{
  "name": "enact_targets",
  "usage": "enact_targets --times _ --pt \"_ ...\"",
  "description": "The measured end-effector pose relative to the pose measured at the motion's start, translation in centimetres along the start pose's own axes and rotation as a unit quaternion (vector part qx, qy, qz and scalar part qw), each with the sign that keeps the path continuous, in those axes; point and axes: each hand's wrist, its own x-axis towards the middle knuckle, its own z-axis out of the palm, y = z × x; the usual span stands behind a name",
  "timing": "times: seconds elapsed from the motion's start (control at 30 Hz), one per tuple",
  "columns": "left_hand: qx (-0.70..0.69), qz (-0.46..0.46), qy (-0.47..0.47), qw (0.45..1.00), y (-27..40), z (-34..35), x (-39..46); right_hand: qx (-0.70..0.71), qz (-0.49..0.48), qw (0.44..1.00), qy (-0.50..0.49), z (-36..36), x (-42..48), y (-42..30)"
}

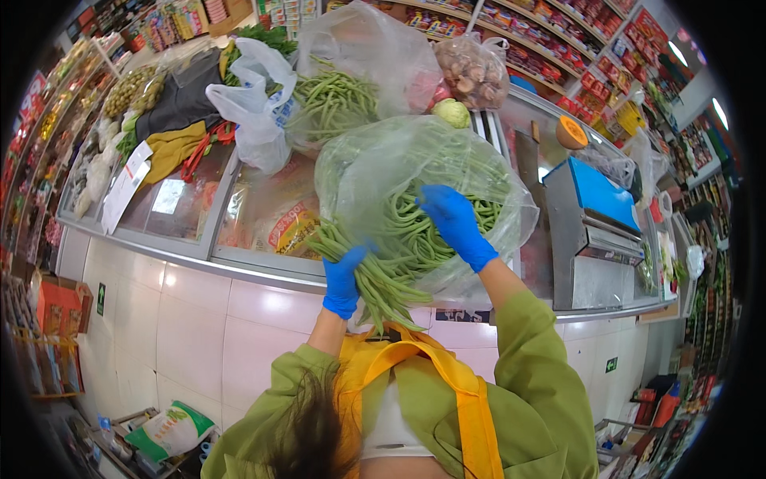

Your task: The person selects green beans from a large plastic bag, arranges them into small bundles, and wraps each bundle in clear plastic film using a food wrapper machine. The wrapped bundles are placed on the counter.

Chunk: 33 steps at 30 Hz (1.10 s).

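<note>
My left hand [343, 276], in a blue glove, grips a bundle of long green beans [383, 285] near the freezer's front edge. The bundle hangs down towards my apron. My right hand [450, 221], gloved too, is over the loose long beans [413, 221] inside a large clear plastic bag [353, 161]. Its fingers are bent, and whether they pinch a bean is hidden. The bag lies wide open on the glass top of a chest freezer [257, 209]. Behind it stands a second clear bag [365, 42] with more green beans [335, 102].
A film-wrapping machine [589, 233] with a blue top stands at the right, beside a cleaver [526, 161] and a cut pumpkin [571, 133]. A bag of mushrooms [471, 70] and a cabbage [452, 113] sit behind. Leftward are a white carrier bag [257, 102] and a mustard cloth [170, 149].
</note>
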Motion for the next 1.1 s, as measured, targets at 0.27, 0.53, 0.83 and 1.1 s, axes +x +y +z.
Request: enact_targets --times 0.27,0.53,0.83,1.1 --pt "0.005 0.021 0.032 0.999 -0.1 2.1 -0.3 0.086 0.05 0.995 -0.019 0.6 -0.2 -12.4" --pt "-0.054 -0.003 0.018 0.998 -0.2 1.0 -0.4 0.284 0.18 0.941 0.042 1.7 -0.2 -13.9" --pt "0.027 -0.011 0.008 1.0 0.3 1.3 -1.0 0.505 0.316 0.802 0.048 2.6 0.4 -14.6" --pt "0.091 0.03 0.05 0.994 0.2 1.6 -0.8 0.434 0.222 0.873 -0.018 -0.2 -0.4 -14.6"
